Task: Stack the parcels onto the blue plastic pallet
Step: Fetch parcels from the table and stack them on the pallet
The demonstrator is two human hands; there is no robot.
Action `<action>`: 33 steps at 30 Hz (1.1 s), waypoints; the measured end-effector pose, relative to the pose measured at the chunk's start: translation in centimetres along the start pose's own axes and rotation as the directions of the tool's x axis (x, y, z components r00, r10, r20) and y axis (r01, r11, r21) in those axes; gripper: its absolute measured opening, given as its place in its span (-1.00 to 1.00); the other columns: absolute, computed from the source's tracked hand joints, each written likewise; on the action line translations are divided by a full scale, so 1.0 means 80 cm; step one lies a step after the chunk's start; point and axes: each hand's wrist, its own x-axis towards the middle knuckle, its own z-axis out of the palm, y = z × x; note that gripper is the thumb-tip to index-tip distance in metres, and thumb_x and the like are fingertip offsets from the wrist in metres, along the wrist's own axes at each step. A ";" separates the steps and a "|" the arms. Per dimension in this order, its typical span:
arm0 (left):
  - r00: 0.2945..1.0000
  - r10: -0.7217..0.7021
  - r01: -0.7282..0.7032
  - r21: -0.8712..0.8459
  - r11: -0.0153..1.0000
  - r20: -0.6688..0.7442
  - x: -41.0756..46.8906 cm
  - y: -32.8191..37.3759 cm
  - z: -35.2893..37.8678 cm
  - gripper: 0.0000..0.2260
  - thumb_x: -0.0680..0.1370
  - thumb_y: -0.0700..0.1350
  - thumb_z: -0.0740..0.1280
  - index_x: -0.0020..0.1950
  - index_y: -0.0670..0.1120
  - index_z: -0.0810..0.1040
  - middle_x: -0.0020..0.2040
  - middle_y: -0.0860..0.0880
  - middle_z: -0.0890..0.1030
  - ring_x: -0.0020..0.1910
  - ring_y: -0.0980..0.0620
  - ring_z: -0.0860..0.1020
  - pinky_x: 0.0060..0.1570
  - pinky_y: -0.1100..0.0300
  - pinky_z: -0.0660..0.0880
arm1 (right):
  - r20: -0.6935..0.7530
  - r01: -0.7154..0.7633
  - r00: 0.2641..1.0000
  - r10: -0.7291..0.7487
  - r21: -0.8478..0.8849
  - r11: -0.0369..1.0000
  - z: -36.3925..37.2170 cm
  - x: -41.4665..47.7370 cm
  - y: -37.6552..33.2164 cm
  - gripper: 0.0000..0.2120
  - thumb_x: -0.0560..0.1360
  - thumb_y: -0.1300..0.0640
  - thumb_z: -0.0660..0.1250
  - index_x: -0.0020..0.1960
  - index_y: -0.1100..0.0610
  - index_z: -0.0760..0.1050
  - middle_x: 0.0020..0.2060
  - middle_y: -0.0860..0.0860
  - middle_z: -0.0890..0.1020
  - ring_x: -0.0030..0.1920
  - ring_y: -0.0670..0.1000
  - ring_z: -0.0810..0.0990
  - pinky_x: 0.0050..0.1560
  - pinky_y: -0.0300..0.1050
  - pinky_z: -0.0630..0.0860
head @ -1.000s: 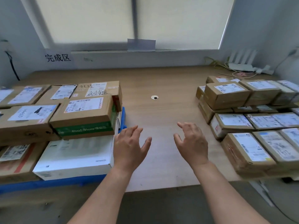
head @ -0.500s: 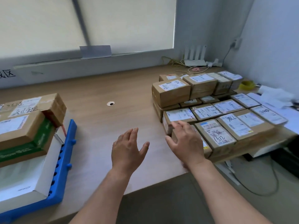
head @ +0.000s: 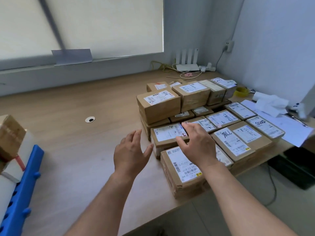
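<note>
Several brown cardboard parcels with white labels fill the right of the wooden table; the nearest parcel (head: 184, 174) sits at the front edge, another parcel (head: 167, 136) lies just behind it. My right hand (head: 196, 143) hovers over these two with spread fingers, holding nothing. Just left of the pile, my left hand (head: 131, 154) is open above the bare tabletop. The blue plastic pallet (head: 18, 193) shows at the far left edge, carrying a white box (head: 15, 160) and a brown box (head: 10, 133).
A taller stack of parcels (head: 158, 104) stands behind the hands. Loose papers and a clipboard (head: 279, 123), a yellow tape roll (head: 242, 91), a white router (head: 187, 65) and cables occupy the back right. A cable hole (head: 90, 119) marks the table's middle.
The view has swung right, away from the pallet. Both hands have moved toward the parcel pile, and my right hand now reaches farther over the front parcels.
</note>
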 end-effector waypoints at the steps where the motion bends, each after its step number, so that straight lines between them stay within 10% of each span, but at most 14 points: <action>1: 1.000 0.000 0.000 0.001 1.000 0.002 0.012 0.003 0.005 -0.41 0.55 0.23 0.17 0.51 -0.02 0.22 0.45 -0.02 0.35 0.39 -0.03 0.34 0.23 0.07 0.37 | 0.004 -0.011 1.000 0.011 0.003 1.000 0.003 0.011 0.005 -0.55 0.48 0.02 0.38 0.31 0.16 0.51 0.19 0.14 0.58 0.18 0.14 0.57 0.08 0.00 0.51; 24: 0.961 -0.237 0.267 -0.248 0.931 0.146 0.228 0.003 0.064 -0.38 0.57 0.24 0.12 0.53 -0.05 0.13 0.47 -0.03 0.30 0.44 -0.03 0.25 0.29 0.05 0.31 | 0.144 -0.189 0.974 0.176 0.079 0.979 0.093 0.221 0.053 -0.45 0.59 -0.10 0.18 0.51 0.09 0.21 0.35 0.06 0.40 0.34 0.05 0.37 0.20 -0.04 0.41; 33: 0.901 -0.244 0.430 -0.657 0.620 0.359 0.255 0.001 0.086 -0.49 0.59 0.17 0.18 0.50 0.08 0.14 0.34 0.06 0.46 0.27 -0.03 0.45 0.20 0.08 0.42 | 0.236 -0.287 0.942 0.239 0.196 0.938 0.107 0.230 0.055 -0.38 0.59 -0.13 0.18 0.55 0.07 0.11 0.44 0.07 0.30 0.43 0.07 0.29 0.32 0.01 0.34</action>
